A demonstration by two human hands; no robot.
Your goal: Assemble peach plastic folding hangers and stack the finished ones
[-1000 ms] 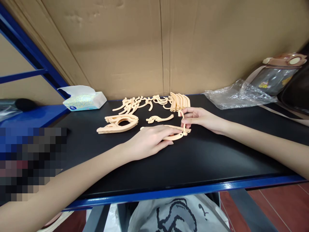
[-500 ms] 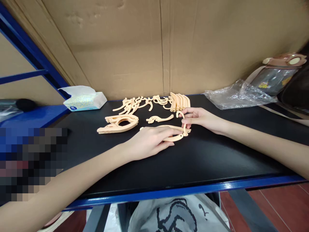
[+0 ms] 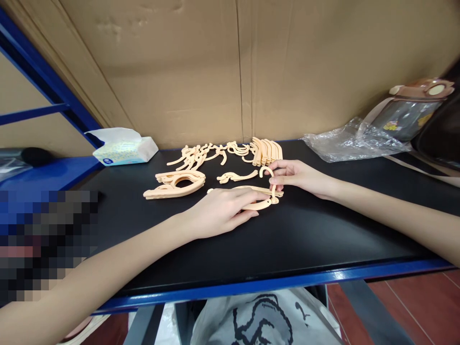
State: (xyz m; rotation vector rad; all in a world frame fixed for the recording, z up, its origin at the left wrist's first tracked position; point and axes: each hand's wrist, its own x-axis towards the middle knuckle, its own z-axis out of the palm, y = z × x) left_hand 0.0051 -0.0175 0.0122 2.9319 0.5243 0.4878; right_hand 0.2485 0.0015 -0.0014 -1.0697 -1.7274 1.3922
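Note:
My right hand (image 3: 293, 178) pinches a beige plastic hanger hook (image 3: 266, 170) by its stem, the curve facing up and left. The hook's lower end is at the holed end of a curved hanger arm (image 3: 259, 206). My left hand (image 3: 226, 211) lies palm down over that arm, its fingers closed around it; the palm side is hidden. Just behind the fingers lies another long hanger arm (image 3: 257, 189), partly covered by the left hand. Farther back on the black table rests a small hanger piece with a hook (image 3: 235, 177).
Folded hangers (image 3: 174, 185) are stacked at the left. Behind are a pile of loose hooks (image 3: 194, 155) and a row of hanger arms (image 3: 268, 151). A tissue pack (image 3: 125, 148) stands back left; a clear plastic bag (image 3: 345, 141) and a bottle (image 3: 413, 115) are at the right.
The hook in my right hand has tilted slightly, its curved top shifting a little to the left. My left hand stays in place on the hanger arm.

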